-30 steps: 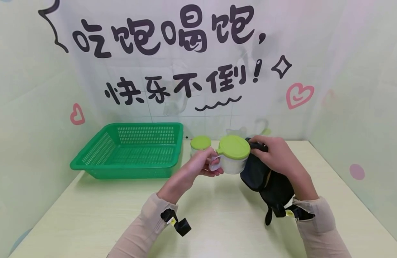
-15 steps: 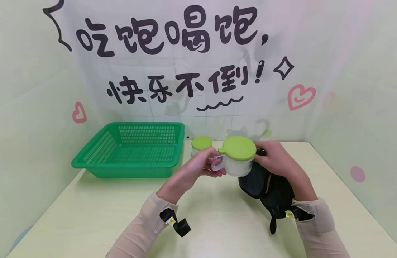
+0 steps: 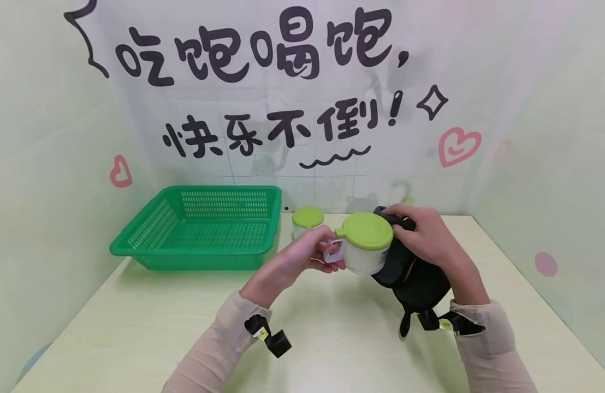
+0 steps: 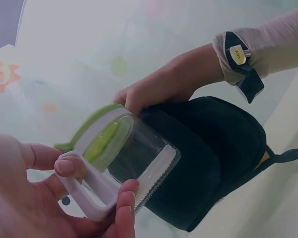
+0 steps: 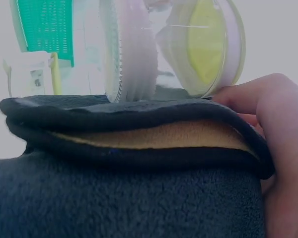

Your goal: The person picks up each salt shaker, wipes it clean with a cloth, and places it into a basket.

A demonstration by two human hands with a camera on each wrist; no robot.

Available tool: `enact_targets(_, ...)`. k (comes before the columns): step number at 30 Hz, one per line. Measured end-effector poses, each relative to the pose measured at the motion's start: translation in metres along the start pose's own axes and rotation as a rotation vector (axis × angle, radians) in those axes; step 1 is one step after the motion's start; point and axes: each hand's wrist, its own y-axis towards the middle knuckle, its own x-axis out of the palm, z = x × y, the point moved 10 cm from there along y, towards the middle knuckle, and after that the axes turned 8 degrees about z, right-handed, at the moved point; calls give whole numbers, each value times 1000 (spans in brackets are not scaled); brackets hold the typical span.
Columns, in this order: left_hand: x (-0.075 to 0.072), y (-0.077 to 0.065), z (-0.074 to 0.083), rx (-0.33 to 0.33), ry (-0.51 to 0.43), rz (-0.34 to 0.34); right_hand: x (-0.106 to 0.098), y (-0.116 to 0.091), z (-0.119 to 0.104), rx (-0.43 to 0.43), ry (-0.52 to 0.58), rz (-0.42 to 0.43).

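My left hand [image 3: 321,251] grips the white handle [image 4: 92,196] of a clear glass seasoning jar [image 3: 365,251] with a green lid. White contents show inside the jar, which is raised above the table. My right hand [image 3: 422,232] pinches the upper edge of a dark blue fleece-like cloth item [image 3: 420,284] with black edging and a dangling loop [image 3: 405,324]. Its exact kind is unclear. In the right wrist view, a tan strip [image 5: 159,135] shows between its edges. The jar is close against the cloth's near side; whether they touch is unclear.
A second green-lidded jar [image 3: 308,217] stands behind my left hand. At the back left of the table [image 3: 150,333] sits a green plastic basket [image 3: 199,262] with perforated sides. A printed cloth backdrop [image 3: 283,174] stands behind everything.
The jar has shifted right and slightly nearer, over the cloth item. My right hand and the cloth dipped, then rose again; its loop swung. The other jar and basket stay in place.
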Motion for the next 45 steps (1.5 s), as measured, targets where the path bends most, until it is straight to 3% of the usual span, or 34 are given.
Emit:
enact_targets(5,2,1,1,2,-4,-7,-1,1,2,10,47,-7)
enact_targets(13,5,-2,2,-5,-44,-16,20,0,4,-60,29,-151)
enact_targets(20,10,-5,7,2,-71,-61,16,-3,6,-43,69,-213)
enact_targets(29,17,-5,6,4,-67,-121,-10,-6,9,0,170,-181)
enact_targets(38,20,-7,1,-10,-73,-158,-1,-6,4,-121,193,-199)
enact_targets(45,26,-10,1,-16,-107,-257,16,-10,0,-142,375,-329)
